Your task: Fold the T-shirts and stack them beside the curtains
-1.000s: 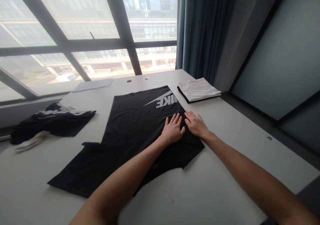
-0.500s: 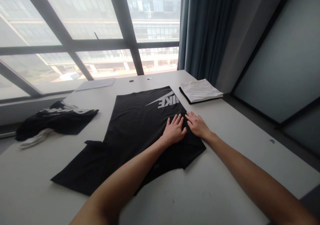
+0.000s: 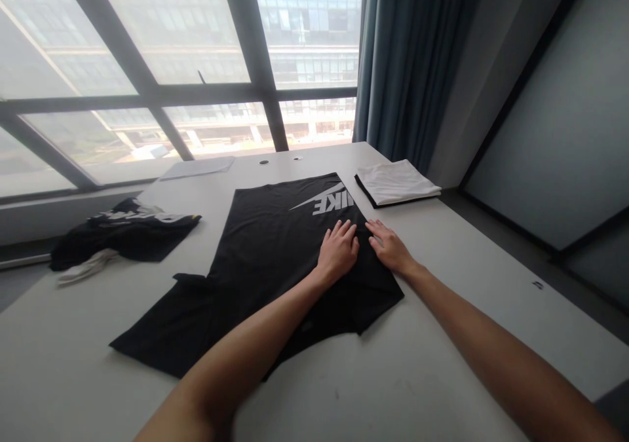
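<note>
A black shirt [image 3: 275, 232] lies beside the folded white cloth [image 3: 399, 181]; the left hand [image 3: 337, 251], fingers slightly parted, rests on it, the right hand [image 3: 392, 247], fingers closer together, meets its edge, seemingly for flatness.

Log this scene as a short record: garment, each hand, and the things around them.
Garment: black shirt with white NIKE print, spread on a white table
Left hand: resting on the shirt, fingers extended
Right hand: at the shirt's right edge
Beyond right hand: folded white cloth
Far left: crumpled dark clothing
</note>
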A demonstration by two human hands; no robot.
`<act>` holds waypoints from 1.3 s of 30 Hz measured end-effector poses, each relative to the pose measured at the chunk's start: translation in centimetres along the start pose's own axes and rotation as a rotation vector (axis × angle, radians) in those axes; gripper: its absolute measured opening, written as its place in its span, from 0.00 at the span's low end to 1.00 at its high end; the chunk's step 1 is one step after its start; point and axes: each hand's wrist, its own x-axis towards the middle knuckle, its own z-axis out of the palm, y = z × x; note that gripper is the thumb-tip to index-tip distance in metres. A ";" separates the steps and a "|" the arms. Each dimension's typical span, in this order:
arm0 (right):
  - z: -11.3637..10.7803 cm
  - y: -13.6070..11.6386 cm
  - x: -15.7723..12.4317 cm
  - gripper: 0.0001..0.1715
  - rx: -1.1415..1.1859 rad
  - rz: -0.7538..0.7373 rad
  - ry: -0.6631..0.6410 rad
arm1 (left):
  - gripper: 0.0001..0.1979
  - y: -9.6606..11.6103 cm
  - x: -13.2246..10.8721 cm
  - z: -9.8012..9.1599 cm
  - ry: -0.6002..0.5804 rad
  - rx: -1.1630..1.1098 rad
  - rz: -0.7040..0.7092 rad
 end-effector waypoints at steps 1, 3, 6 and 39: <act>0.0 -0.2 -0.1 0.29 -0.026 -0.007 -0.036 | 0.23 0.0 -0.1 0.1 -0.045 0.006 0.005; -0.1 -0.3 -0.1 0.27 -0.050 -0.007 -0.069 | 0.23 -0.2 0.0 0.2 -0.096 0.000 -0.006; 0.0 -0.1 0.0 0.28 0.012 0.009 0.000 | 0.24 -0.8 0.6 -0.3 -0.033 -0.083 -0.063; 1.7 -13.3 -1.1 0.19 0.144 -0.323 -0.067 | 0.27 -24.8 -24.8 -19.2 0.052 0.333 -0.786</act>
